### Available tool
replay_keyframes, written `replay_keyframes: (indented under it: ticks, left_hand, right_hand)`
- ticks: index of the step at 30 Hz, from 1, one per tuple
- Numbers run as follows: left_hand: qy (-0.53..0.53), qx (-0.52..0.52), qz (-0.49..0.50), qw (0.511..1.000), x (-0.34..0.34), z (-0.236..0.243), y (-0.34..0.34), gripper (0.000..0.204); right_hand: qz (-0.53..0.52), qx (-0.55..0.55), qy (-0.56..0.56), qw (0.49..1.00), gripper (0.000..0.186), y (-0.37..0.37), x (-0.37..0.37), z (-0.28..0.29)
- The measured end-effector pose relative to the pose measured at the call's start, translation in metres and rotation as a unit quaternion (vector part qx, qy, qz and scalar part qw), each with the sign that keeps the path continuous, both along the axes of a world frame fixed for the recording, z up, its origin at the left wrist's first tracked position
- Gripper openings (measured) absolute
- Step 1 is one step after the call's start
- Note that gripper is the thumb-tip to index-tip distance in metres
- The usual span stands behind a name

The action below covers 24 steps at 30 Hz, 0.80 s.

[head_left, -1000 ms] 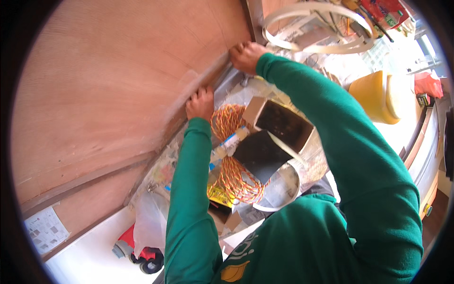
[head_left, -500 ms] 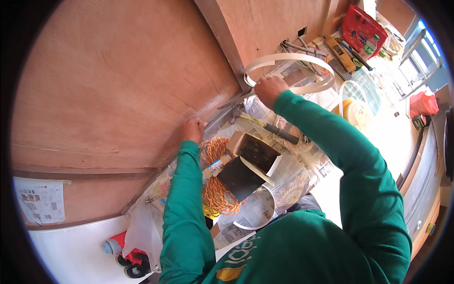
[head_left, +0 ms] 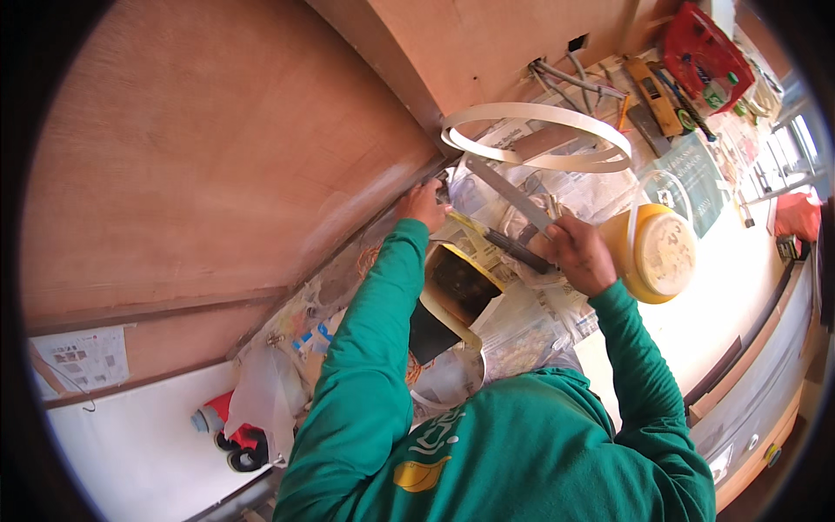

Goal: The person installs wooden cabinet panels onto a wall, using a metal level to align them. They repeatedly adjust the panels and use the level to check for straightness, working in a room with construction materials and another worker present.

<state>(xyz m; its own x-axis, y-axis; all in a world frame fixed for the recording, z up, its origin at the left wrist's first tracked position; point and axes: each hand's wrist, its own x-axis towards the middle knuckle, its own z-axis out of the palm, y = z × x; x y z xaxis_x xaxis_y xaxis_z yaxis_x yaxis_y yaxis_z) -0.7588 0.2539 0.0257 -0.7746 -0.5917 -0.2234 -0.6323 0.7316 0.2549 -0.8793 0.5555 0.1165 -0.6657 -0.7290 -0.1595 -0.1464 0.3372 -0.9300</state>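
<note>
My right hand [head_left: 581, 254] is closed on the near end of a flat, pale grey strip [head_left: 513, 196]. Its far end reaches a looped cream band [head_left: 578, 163]; whether the two are one piece I cannot tell. My left hand [head_left: 424, 206] rests at the lower edge of the reddish wooden panel [head_left: 235, 157], fingers bent. What it pinches, if anything, is hidden. Between my hands lies a hammer [head_left: 517, 250] with a black and yellow handle. An open black box [head_left: 435, 326] sits below it, beside my left forearm, which covers most of an orange wire coil [head_left: 370, 259].
A yellow tub [head_left: 639, 252] stands right of my right hand. Grey cables [head_left: 578, 80], an orange-brown tool [head_left: 654, 96] and a red bag [head_left: 709, 52] are at the far right. Newspaper and plastic sheet cover the work surface. A plastic bag [head_left: 270, 391] lies lower left.
My right hand has come down and right from the looped band and now grips the grey strip. My left hand has slid up and right along the panel's edge. The view has shifted.
</note>
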Motion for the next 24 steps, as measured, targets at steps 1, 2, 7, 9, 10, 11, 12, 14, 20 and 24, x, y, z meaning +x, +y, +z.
replay_keyframes:
  ticks: [1,2,7,9,10,11,12,14,20,24]
  left_hand:
    - [-0.042,0.013,0.002,0.999,0.005,0.01,0.006,0.044]
    - [-0.08,0.027,0.0,0.996,0.006,0.017,0.011,0.042]
    - [-0.173,0.094,0.0,0.98,0.029,0.037,0.014,0.039]
    - [-0.088,0.038,0.08,0.992,0.036,0.049,0.008,0.041]
    - [-0.026,-0.032,0.117,0.992,0.047,0.046,0.004,0.043]
    - [0.036,-0.102,0.152,0.982,0.058,0.043,0.0,0.044]
    - [0.016,-0.132,0.175,0.975,0.067,0.04,-0.003,0.042]
    - [-0.023,-0.187,0.217,0.958,0.08,0.038,-0.006,0.039]
    - [0.028,-0.06,0.222,0.973,0.11,0.001,-0.027,0.039]
    - [0.058,0.053,0.211,0.974,0.116,0.003,-0.046,0.03]
  right_hand:
    - [-0.003,-0.003,-0.046,0.999,0.022,0.002,0.002,-0.002]
    - [-0.001,-0.02,-0.047,0.999,0.025,0.006,0.001,-0.009]
    - [-0.037,-0.021,-0.112,0.993,0.026,0.0,0.004,-0.011]
    - [-0.064,-0.029,-0.137,0.988,0.026,-0.007,0.005,-0.006]
    - [-0.057,-0.022,-0.123,0.99,0.026,-0.009,0.006,-0.002]
    - [-0.051,-0.016,-0.109,0.993,0.025,-0.011,0.006,0.001]
    - [-0.045,-0.01,-0.095,0.994,0.025,-0.014,0.006,0.003]
    - [-0.03,0.026,-0.046,0.998,0.024,-0.016,0.005,0.002]
    - [-0.007,0.03,0.127,0.991,0.022,-0.029,0.011,-0.001]
    - [0.018,0.031,0.173,0.984,0.02,-0.04,0.013,0.01]
